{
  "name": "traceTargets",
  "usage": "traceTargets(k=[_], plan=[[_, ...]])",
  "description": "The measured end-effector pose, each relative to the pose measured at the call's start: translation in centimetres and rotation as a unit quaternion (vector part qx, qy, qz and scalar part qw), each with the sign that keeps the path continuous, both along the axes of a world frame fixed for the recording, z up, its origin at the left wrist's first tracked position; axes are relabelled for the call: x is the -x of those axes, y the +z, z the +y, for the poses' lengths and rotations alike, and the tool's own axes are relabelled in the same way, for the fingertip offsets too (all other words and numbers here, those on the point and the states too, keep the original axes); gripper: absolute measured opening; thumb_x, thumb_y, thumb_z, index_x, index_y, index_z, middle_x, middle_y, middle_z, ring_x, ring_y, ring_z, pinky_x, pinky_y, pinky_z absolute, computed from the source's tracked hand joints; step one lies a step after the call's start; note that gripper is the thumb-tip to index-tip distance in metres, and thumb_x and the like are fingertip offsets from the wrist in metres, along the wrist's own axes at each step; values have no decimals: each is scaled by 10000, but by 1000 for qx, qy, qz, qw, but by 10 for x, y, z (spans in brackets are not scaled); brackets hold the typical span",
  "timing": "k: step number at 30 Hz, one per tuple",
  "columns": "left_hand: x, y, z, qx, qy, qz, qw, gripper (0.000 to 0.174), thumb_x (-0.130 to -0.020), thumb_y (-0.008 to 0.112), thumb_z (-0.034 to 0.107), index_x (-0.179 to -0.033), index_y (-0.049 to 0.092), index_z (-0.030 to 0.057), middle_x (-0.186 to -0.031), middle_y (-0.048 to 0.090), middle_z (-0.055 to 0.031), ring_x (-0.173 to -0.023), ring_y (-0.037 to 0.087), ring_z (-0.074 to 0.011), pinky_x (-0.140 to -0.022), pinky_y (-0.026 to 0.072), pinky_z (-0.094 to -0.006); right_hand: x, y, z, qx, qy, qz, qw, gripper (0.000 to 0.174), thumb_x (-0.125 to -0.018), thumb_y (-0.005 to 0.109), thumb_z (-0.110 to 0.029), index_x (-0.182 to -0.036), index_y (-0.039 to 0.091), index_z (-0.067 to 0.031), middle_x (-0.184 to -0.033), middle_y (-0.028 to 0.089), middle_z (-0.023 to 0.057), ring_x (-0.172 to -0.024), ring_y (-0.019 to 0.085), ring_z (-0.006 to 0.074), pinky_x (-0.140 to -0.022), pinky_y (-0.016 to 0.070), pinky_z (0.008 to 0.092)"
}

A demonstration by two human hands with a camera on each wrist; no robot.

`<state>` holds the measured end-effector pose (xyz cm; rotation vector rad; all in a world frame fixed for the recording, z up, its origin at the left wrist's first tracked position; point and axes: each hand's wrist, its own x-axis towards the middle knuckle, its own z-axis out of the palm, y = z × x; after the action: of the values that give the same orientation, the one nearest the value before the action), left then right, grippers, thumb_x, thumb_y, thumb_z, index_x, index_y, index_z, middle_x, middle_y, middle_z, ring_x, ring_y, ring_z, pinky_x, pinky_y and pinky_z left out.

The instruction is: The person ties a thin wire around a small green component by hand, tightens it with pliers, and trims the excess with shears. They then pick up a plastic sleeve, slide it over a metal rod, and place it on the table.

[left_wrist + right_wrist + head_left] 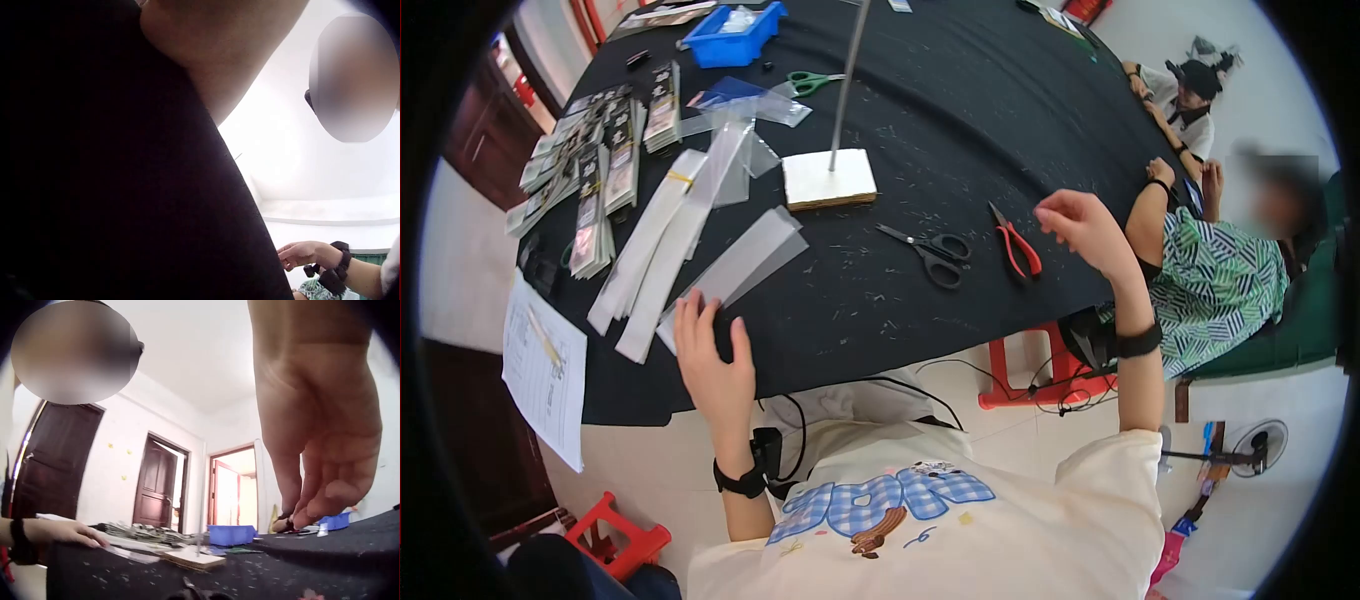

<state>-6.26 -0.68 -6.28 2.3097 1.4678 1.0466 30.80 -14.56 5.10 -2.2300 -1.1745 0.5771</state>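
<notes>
My left hand [715, 350] lies at the near table edge, fingers extended and thumb spread. Its fingertips overlap the lower end of some clear plastic strips [745, 258]. White paper strips [640, 255] lie just left of these. Above the table's right side is my right hand [1085, 232], its fingers loosely bent with nothing visible in them; the right wrist view shows the same hand [325, 437] from below. Red-handled pliers [1018, 248] are nearest to it, with black scissors [938, 255] to their left. A metal rod [847, 85] stands upright on a pale square block [830, 183].
Banded stacks of printed packaging [590, 215] cover the table's left. Clear bags [745, 105], green-handled scissors [808, 82] and a blue bin [735, 38] are farther back. A paper sheet [548, 370] hangs over the left edge. Another person [1215, 255] sits at the right.
</notes>
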Motion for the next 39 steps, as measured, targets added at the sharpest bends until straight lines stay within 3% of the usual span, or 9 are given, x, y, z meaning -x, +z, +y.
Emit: traceTargets(k=[5, 13, 18, 20, 23, 36, 39], plan=[[-1, -5, 0, -3, 20, 10, 1000, 223, -840, 534, 120, -1042, 587, 43, -1217, 514, -87, -1224, 388, -265, -1005, 304, -366, -19, -18, 18, 1, -17, -29, 999, 223, -786, 592, -172, -892, 637, 18, -733, 628, 79, -682, 590, 130, -612, 459, 254], [-2, -4, 0, -6, 23, 8, 1000, 207, -840, 532, 122, -1018, 595, 38, -1198, 530, -81, -1199, 412, -261, -990, 318, -365, -33, -50, 87, 57, 0, -52, 997, 231, -703, 663, -192, -833, 671, -1, -809, 656, 144, -761, 632, 232, -703, 488, 326], [-3, -4, 0, -7, 25, -1, 1000, 200, -834, 535, 115, -1004, 598, 30, -1179, 543, -85, -1180, 432, -264, -981, 326, -365, -36, -60, 107, 96, -6, -22, 995, 215, -698, 686, -173, -800, 664, 15, -746, 650, 111, -664, 617, 185, -567, 485, 303], [-3, -4, -1, -11, 22, -8, 1000, 192, -831, 537, 107, -992, 600, 22, -1166, 550, -88, -1171, 440, -266, -975, 331, -364, -34, -62, 110, 111, -26, 19, 993, 212, -705, 676, -146, -808, 646, 37, -668, 578, 66, -474, 455, 105, -403, 329, 249], [-3, -4, 0, -9, 15, -13, 1000, 193, -819, 537, 96, -985, 596, 16, -1173, 537, -93, -1175, 428, -280, -967, 341, -377, -37, -67, 114, 103, -29, 31, 994, 182, -704, 687, -160, -731, 646, 15, -636, 588, 64, -521, 515, 138, -440, 396, 283], [-1, -5, 1, -19, 14, -11, 1000, 177, -819, 540, 91, -969, 601, 19, -1157, 547, -91, -1170, 433, -282, -962, 345, -379, -37, -71, 115, 90, 6, 43, 995, 173, -695, 630, -138, -695, 632, 36, -641, 590, 68, -519, 514, 138, -469, 412, 267], [0, -3, 0, -21, 12, -24, 999, 172, -817, 541, 74, -967, 601, 15, -1155, 547, -100, -1150, 448, -279, -950, 352, -372, -32, -68, 110, 43, 25, 40, 998, 171, -689, 628, -130, -700, 628, 41, -638, 594, 80, -537, 532, 148, -502, 430, 267]])
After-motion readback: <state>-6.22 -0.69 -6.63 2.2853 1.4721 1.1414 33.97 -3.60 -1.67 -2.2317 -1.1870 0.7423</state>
